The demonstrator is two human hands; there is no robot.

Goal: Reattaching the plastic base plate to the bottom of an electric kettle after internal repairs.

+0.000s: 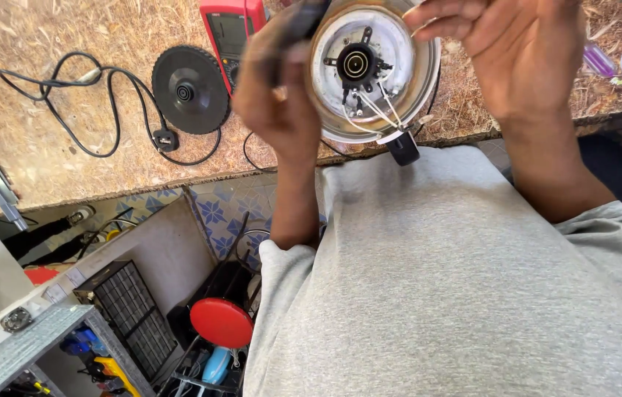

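Both hands on upturned kettle (373,70): L hand (274,103) gripping side, R hand (517,51) fingers loose.

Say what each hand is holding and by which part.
Left hand grips the upturned kettle by its left rim, beside the dark handle. Right hand rests at its right rim, fingers loose.

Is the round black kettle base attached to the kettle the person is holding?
No. The black base lies on the workbench, apart from the upturned kettle held in the left hand.
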